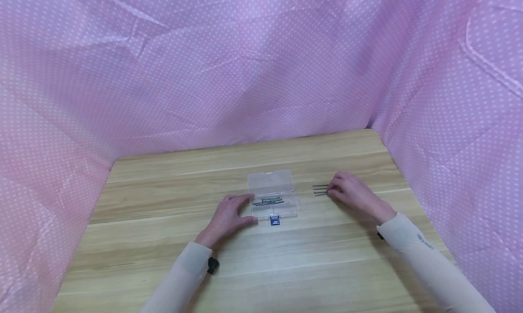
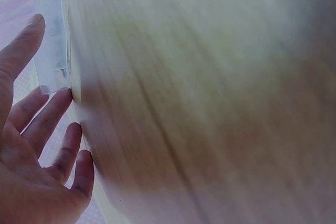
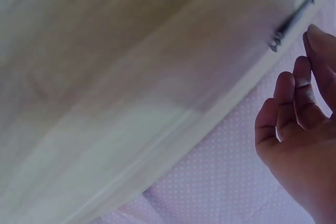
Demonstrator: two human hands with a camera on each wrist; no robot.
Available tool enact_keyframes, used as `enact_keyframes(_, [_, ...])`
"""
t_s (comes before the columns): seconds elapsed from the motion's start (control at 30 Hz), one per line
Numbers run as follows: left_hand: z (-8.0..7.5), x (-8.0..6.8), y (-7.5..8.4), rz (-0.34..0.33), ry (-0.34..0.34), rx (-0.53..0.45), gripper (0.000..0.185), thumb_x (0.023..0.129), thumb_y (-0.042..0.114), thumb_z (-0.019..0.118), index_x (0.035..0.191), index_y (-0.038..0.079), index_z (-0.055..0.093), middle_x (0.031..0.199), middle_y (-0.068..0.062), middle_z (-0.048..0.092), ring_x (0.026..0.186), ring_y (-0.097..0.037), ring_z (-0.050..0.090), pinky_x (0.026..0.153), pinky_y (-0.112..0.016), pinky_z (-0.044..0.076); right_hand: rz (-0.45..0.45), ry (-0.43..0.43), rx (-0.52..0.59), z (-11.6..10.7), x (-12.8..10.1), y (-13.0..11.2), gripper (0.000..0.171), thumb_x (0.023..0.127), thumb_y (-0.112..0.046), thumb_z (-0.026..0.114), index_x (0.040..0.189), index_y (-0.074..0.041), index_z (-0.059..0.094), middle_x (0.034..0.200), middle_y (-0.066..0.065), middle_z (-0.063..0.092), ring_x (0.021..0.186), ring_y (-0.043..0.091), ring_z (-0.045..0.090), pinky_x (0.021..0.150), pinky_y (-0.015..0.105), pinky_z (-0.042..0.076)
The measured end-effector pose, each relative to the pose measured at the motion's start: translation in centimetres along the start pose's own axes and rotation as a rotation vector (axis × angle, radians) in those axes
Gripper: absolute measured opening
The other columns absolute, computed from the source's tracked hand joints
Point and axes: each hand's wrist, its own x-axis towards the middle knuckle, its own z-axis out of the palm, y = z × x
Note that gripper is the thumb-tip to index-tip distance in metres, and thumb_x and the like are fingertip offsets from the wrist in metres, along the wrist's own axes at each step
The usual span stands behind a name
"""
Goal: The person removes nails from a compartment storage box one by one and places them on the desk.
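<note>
Two hands work the wooden table (image 1: 163,240): the left hand (image 1: 229,217), fingers spread, steadies the clear plastic box (image 1: 271,193); the right hand (image 1: 353,193) fingers loose nails (image 1: 320,189) beside it, grip unclear.

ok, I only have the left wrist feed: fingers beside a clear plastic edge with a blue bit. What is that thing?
Observer: A small clear plastic box, lid open, on the wooden table; the left hand touches its left side.
Operator: Anything inside?
Observer: Several thin dark metal nails lie in the tray.
Operator: Where's the other hand?
Observer: The right hand rests to the box's right, fingertips at a few more loose dark nails on the wood.
Operator: Gripping them?
Observer: Can't tell; the fingers hide the contact.
</note>
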Motion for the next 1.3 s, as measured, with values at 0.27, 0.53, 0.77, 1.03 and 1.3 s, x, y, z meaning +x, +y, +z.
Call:
enact_keyframes(0.27, [0.0, -0.1, 0.1, -0.007, -0.001, -0.008, 0.078, 0.080, 0.047, 0.088, 0.149, 0.025, 0.058, 0.148, -0.004, 0.059, 0.134, -0.031, 0.047, 0.114, -0.052, 0.037, -0.045, 0.162, 0.032, -0.9, 0.1, -0.7, 0.012, 0.085, -0.001, 0.081, 0.095, -0.005, 0.076, 0.095, 0.007, 0.067, 0.090, 0.028, 0.064, 0.083, 0.048, 0.056])
enact_keyframes(0.53, [-0.2, -0.1, 0.1, -0.001, 0.004, -0.004, 0.078, 0.080, 0.047, 0.088, 0.148, 0.024, 0.058, 0.147, -0.005, 0.059, 0.134, -0.032, 0.047, 0.114, -0.053, 0.037, -0.050, 0.282, 0.127, -1.3, 0.5, -2.3, 0.012, 0.087, 0.001, 0.080, 0.095, -0.007, 0.075, 0.097, 0.006, 0.069, 0.091, 0.027, 0.067, 0.082, 0.049, 0.055])
enact_keyframes(0.77, [-0.2, -0.1, 0.1, -0.001, 0.004, -0.018, 0.078, 0.080, 0.047, 0.088, 0.148, 0.023, 0.058, 0.147, -0.006, 0.059, 0.133, -0.032, 0.048, 0.113, -0.053, 0.038, -0.070, 0.359, 0.191, -1.0, 1.1, -4.0, 0.013, 0.086, 0.001, 0.081, 0.094, -0.008, 0.075, 0.097, 0.005, 0.070, 0.093, 0.027, 0.068, 0.082, 0.048, 0.055])
enact_keyframes(1.03, [-0.2, -0.2, 0.2, -0.009, -0.006, -0.031, 0.078, 0.081, 0.046, 0.088, 0.149, 0.023, 0.057, 0.148, -0.006, 0.058, 0.133, -0.031, 0.047, 0.114, -0.053, 0.037, -0.114, 0.382, 0.248, 0.0, 2.1, -5.7, 0.013, 0.085, 0.001, 0.082, 0.093, -0.007, 0.075, 0.096, 0.005, 0.069, 0.093, 0.025, 0.067, 0.082, 0.044, 0.056])
enact_keyframes(1.3, [-0.3, -0.2, 0.4, -0.020, -0.006, -0.043, 0.078, 0.080, 0.044, 0.088, 0.148, 0.022, 0.058, 0.148, -0.007, 0.059, 0.135, -0.032, 0.047, 0.114, -0.055, 0.037, -0.119, 0.326, 0.293, 1.2, 3.2, -7.9, 0.010, 0.088, -0.001, 0.080, 0.095, -0.007, 0.075, 0.097, 0.005, 0.069, 0.093, 0.025, 0.068, 0.080, 0.047, 0.058])
